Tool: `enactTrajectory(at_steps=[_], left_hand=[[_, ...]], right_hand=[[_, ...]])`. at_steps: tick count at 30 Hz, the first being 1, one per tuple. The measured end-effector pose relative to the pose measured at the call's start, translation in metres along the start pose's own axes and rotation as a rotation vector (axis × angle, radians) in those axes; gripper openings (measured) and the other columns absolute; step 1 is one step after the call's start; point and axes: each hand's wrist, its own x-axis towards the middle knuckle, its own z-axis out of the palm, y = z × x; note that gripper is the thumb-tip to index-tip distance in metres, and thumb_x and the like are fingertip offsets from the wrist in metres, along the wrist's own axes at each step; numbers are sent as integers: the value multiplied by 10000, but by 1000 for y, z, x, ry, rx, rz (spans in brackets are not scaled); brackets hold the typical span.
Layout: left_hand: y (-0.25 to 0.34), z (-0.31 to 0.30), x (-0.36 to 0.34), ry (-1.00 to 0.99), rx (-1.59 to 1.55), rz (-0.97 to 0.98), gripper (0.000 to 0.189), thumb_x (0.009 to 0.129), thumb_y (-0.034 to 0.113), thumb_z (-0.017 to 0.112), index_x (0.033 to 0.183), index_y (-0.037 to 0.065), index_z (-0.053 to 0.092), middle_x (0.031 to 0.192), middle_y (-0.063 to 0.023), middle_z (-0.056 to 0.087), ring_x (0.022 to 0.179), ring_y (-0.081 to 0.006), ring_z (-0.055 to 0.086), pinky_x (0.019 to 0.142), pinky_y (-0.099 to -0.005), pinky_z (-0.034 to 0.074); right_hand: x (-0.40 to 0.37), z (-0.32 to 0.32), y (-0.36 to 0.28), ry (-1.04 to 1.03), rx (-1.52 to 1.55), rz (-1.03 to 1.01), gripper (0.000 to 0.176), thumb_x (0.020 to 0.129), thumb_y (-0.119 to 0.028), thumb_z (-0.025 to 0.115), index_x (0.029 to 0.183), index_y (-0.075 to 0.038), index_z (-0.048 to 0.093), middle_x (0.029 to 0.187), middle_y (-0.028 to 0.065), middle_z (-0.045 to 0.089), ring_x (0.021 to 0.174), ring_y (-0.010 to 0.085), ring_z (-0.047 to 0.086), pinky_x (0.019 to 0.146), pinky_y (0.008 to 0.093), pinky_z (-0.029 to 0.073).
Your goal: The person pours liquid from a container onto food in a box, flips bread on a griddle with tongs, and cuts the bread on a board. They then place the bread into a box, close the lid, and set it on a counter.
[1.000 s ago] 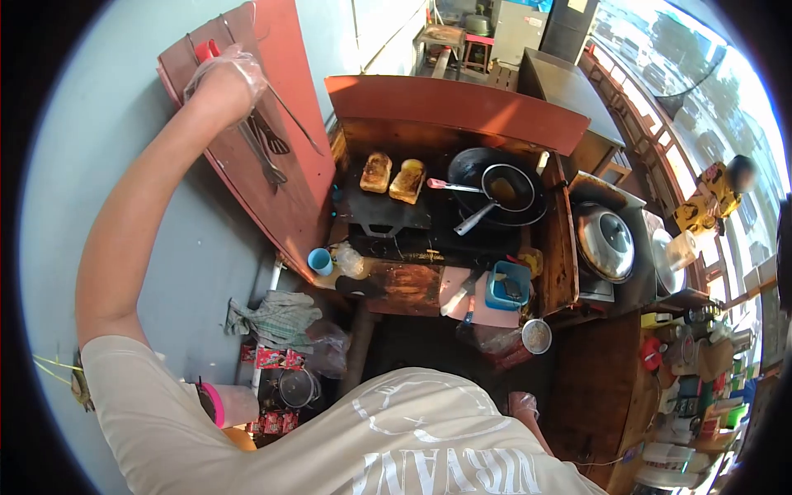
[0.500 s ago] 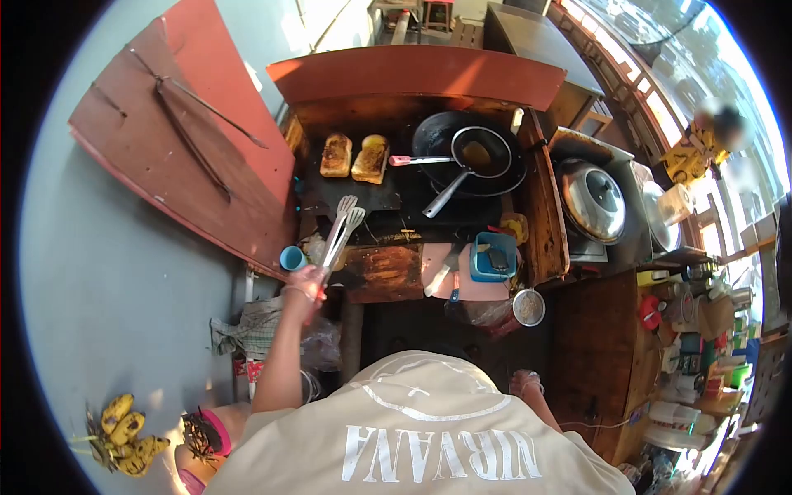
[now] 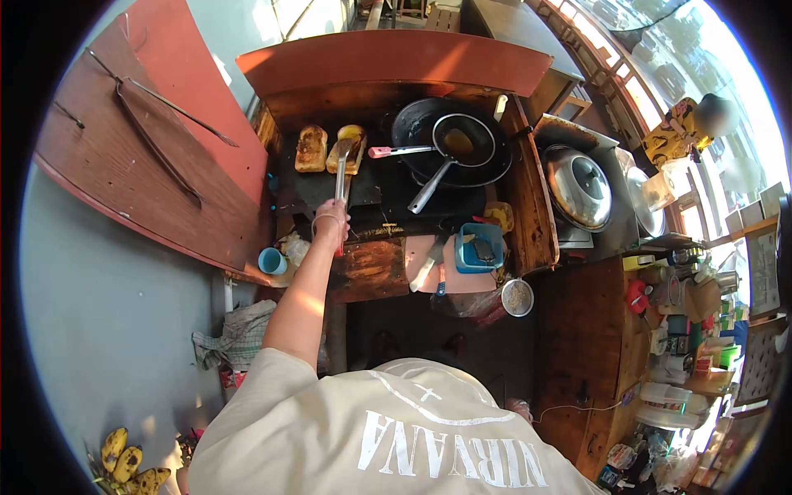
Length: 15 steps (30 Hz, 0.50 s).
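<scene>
My left hand (image 3: 332, 221) is wrapped round the metal tongs (image 3: 341, 177), which reach forward over the dark griddle (image 3: 293, 188). Their tips rest on the right slice of browned toast (image 3: 355, 140). Beside it lies a second browned toast (image 3: 311, 150), apart from the tongs. At the edge of my shirt only a small part of my right hand (image 3: 520, 407) shows, low by my side, its fingers mostly hidden. Right of the toast, a small frying pan (image 3: 431, 187) sits inside a larger black wok (image 3: 406, 124), with a red-tipped utensil (image 3: 400, 152) across the rim.
A blue cup (image 3: 271, 261) stands at the counter's left front. A blue container (image 3: 479, 261) and a knife (image 3: 426, 269) lie on a pink board (image 3: 417, 249). Further right is a lidded pot (image 3: 579, 191). Bananas (image 3: 125, 462) are at lower left; a person (image 3: 675, 132) is far right.
My left hand has carried the tongs forward and right, from in front of the griddle onto the right toast. My right hand has drawn back, now mostly behind my shirt.
</scene>
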Motion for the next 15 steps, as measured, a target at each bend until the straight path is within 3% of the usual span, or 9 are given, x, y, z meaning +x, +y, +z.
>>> enactTrajectory(at_steps=[5, 6, 8, 10, 11, 12, 13, 14, 15], left_hand=[[-14, -18, 7, 8, 92, 61, 255, 1002, 286, 535, 1194, 128, 591, 607, 19, 474, 398, -105, 411, 336, -289, 292], [-18, -21, 7, 9, 95, 60, 255, 1002, 286, 535, 1194, 128, 591, 607, 19, 474, 398, -105, 411, 336, -289, 292], [-18, -30, -8, -42, 105, 119, 242, 1003, 304, 532, 1161, 131, 591, 611, 17, 483, 398, -98, 412, 334, -280, 301], [-22, -39, -33, -44, 138, 125, 238, 1006, 320, 524, 1131, 127, 588, 617, 14, 493, 399, -96, 420, 334, -275, 313], [-27, -45, -47, -51, 167, 132, 241, 1009, 336, 516, 1101, 124, 585, 623, 11, 503, 399, -94, 429, 334, -270, 324], [-37, -60, -61, -99, 144, 119, 250, 1012, 349, 503, 1072, 118, 577, 636, 5, 524, 402, -97, 442, 333, -268, 339], [-47, -79, -75, -146, 121, 108, 264, 1016, 363, 491, 1044, 113, 569, 649, -1, 545, 404, -99, 456, 332, -266, 354], [-51, -92, -93, -108, 165, 61, 274, 1015, 371, 490, 1024, 107, 563, 658, -9, 560, 407, -104, 468, 326, -271, 361], [-52, -102, -104, -72, 211, 13, 286, 1014, 380, 489, 1003, 102, 556, 668, -17, 575, 410, -108, 481, 321, -275, 367]], right_hand=[[-47, -46, -53, -131, 212, 273, 357, 869, -355, 675, 1111, -98, 730, 1174, 184, 688, 1099, 312, 672, 828, 488, 579], [-2, 13, -18, 8, 126, 119, 355, 862, -360, 679, 1098, -101, 735, 1162, 184, 692, 1084, 312, 677, 821, 486, 579], [-2, 29, -3, 333, -128, -147, 351, 846, -370, 687, 1072, -108, 745, 1138, 183, 700, 1054, 313, 688, 806, 482, 579], [10, -9, -20, 18, -21, -77, 344, 834, -368, 684, 1039, -100, 752, 1095, 175, 713, 1026, 322, 696, 798, 475, 577], [-46, -110, -70, -134, 23, -29, 341, 828, -366, 683, 1022, -96, 756, 1073, 171, 720, 1012, 326, 700, 794, 471, 576], [-59, -116, -77, -132, 20, -31, 341, 828, -366, 683, 1022, -96, 756, 1073, 171, 720, 1012, 326, 700, 794, 471, 576], [-64, -120, -82, 34, -29, -54, 329, 822, -362, 679, 998, -96, 760, 1044, 163, 726, 997, 331, 703, 791, 470, 575], [-72, -129, -90, 201, -76, -75, 318, 816, -357, 676, 974, -96, 765, 1016, 154, 732, 982, 336, 705, 787, 468, 574], [-79, -140, -95, 204, -73, -75, 318, 816, -357, 676, 974, -96, 765, 1016, 154, 732, 982, 336, 705, 787, 468, 574]])
